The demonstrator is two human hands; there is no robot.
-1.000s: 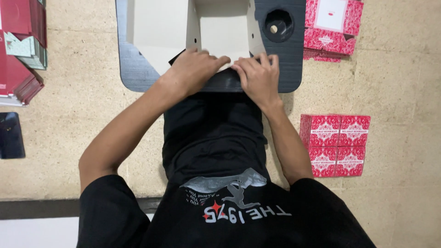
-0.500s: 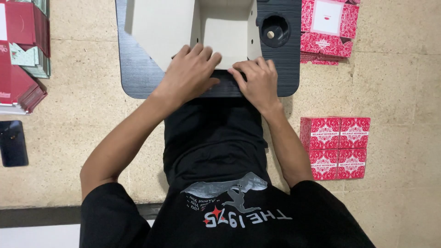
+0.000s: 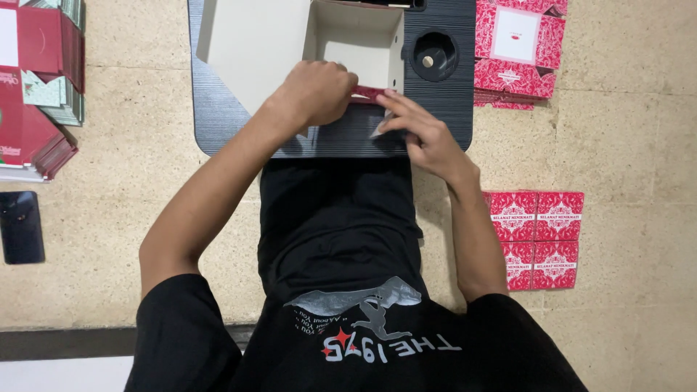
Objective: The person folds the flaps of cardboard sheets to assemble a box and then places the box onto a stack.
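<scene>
Head view showed a half-folded cardboard box [image 3: 356,47], pale inside and red outside, resting on a black board [image 3: 443,109] at the top centre of the frame. Left hand [image 3: 316,94] was curled, its grip pinching a red flap [image 3: 369,92] of the box at the front edge. Right hand [image 3: 421,131] lay just beside it, fingers [image 3: 396,101] narrow on the same flap. Flat red box blanks [image 3: 534,236] lay at the right, another red stack [image 3: 517,51] at the upper right, more at the upper left [image 3: 36,87], and a dark phone [image 3: 20,226] at the left edge.
</scene>
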